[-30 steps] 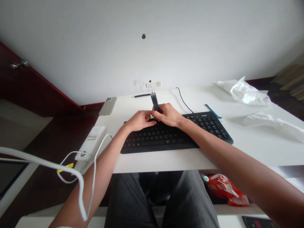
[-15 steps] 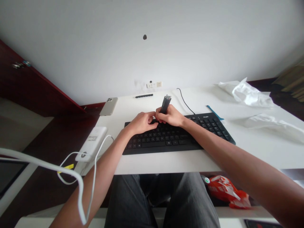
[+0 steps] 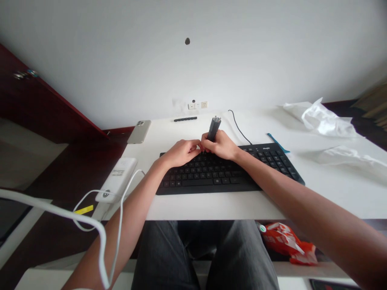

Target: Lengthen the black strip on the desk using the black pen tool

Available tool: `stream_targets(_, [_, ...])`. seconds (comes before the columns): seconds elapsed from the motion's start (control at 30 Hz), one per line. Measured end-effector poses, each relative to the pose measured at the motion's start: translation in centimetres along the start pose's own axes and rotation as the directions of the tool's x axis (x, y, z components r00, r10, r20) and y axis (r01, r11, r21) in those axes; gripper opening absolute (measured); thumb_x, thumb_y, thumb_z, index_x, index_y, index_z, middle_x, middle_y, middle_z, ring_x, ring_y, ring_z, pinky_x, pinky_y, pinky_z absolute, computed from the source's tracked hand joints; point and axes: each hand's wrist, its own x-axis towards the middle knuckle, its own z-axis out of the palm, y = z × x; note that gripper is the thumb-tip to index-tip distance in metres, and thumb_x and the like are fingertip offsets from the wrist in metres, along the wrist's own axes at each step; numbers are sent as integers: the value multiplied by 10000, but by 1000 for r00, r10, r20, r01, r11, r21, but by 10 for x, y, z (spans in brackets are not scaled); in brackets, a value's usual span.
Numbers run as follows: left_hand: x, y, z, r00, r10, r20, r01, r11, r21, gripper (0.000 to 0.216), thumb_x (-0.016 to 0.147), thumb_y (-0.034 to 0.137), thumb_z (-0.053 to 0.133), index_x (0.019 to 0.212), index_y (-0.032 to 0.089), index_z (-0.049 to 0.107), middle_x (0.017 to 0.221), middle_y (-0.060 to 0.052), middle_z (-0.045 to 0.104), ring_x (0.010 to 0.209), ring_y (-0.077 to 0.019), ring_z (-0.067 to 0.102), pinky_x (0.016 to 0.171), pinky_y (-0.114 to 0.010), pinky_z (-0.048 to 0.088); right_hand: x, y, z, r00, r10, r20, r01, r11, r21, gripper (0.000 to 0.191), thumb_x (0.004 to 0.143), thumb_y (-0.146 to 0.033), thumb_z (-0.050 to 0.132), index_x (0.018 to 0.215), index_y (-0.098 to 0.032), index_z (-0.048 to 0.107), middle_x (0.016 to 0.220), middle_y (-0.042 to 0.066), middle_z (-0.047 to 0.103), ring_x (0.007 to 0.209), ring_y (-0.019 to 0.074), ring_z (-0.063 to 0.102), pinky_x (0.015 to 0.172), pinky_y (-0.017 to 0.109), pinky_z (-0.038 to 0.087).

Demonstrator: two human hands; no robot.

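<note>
So — keyboard (image 3: 197, 182), phone (image 3: 139, 132) left, crumpled plastic (image 3: 326, 121) right

The keyboard (image 3: 198, 182) is black with pale lettering, and the tool (image 3: 214, 129) is dark grey. The desk (image 3: 217, 205) is white, the phone (image 3: 139, 133) pale beige, the power bank (image 3: 116, 179) white with dark print. The cable (image 3: 103, 241) is white, the tag (image 3: 84, 210) yellow, the strip (image 3: 278, 143) blue, the shopping bag (image 3: 279, 237) red and white.

Matt plastic keyboard (image 3: 198, 182), crinkled glossy wrapper (image 3: 328, 121)
</note>
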Motion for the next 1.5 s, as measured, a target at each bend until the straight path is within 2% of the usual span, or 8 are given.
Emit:
stream_targets(0.27, [2, -3, 4, 999, 18, -30, -17, 1000, 26, 175, 961, 335, 560, 887, 202, 646, 696, 23, 570, 629, -135, 471, 630, -265, 322, -4, -8, -3, 992, -123, 17, 123, 971, -207, 156, 809, -240, 523, 687, -184, 601, 583, -26, 473, 590, 125, 402, 599, 289, 326])
stream_targets(0.4, [2, -2, 5, 998, 41, -51, -38, 997, 70, 195, 985, 314, 531, 883, 206, 658, 702, 12, 597, 649, -154, 512, 643, -269, 331, -5, -8, -2, 996, -84, -1, 82, 973, -216, 189, 821, -269, 515, 674, -179, 594, 573, -23, 452, 583, 125, 397, 590, 288, 327])
stream_targets(0.57, [2, 0, 6, 996, 66, -59, -60, 993, 100, 198, 1011, 301, 502, 935, 216, 664, 807, -14, 681, 731, -185, 594, 691, -276, 372, -5, -8, 0, 993, -113, -19, 106, 971, -216, 179, 820, -269, 530, 690, -175, 610, 577, -21, 458, 591, 125, 383, 588, 287, 320])
stream_targets(0.73, [3, -1, 5, 983, 54, -177, -43, 997, 60, 208, 1028, 334, 473, 986, 216, 639, 708, 15, 597, 663, -157, 533, 665, -266, 352, -3, -6, 1, 987, -83, -139, 67, 991, -118, 209, 843, -295, 514, 687, -177, 588, 589, -14, 468, 609, 132, 399, 586, 281, 325])
stream_targets(0.87, [4, -7, 6, 987, 68, -143, -66, 998, 15, 184, 990, 314, 534, 903, 204, 653, 653, 34, 513, 620, -129, 456, 629, -258, 323, -3, -8, 1, 993, -52, -102, 39, 991, -130, 213, 838, -299, 521, 690, -169, 601, 597, -20, 477, 612, 128, 403, 594, 277, 323])
stream_targets(1.1, [-2, -8, -2, 987, 15, -162, -21, 999, -36, 173, 937, 331, 599, 1013, 226, 714, 606, 59, 395, 569, -113, 361, 598, -257, 310, -5, -9, -1, 991, -32, -130, 12, 988, -156, 243, 852, -331, 521, 684, -170, 590, 586, -38, 436, 611, 118, 380, 605, 270, 317])
stream_targets(1.33, [-6, -4, -10, 999, -21, -32, 20, 999, -28, 173, 849, 360, 705, 931, 217, 759, 588, 65, 400, 555, -100, 363, 589, -261, 302, -5, -14, 0, 988, -17, -155, -14, 980, -198, 223, 821, -269, 516, 626, -173, 566, 560, -28, 477, 582, 113, 392, 594, 271, 317])
stream_targets(1.5, [-6, -4, -8, 999, -14, -37, 14, 1000, 11, 158, 842, 323, 703, 917, 206, 779, 559, 68, 406, 543, -96, 365, 595, -265, 305, -6, -17, 1, 989, 19, -145, -52, 972, -229, 241, 818, -279, 525, 618, -165, 597, 546, -14, 539, 561, 112, 428, 584, 266, 333])
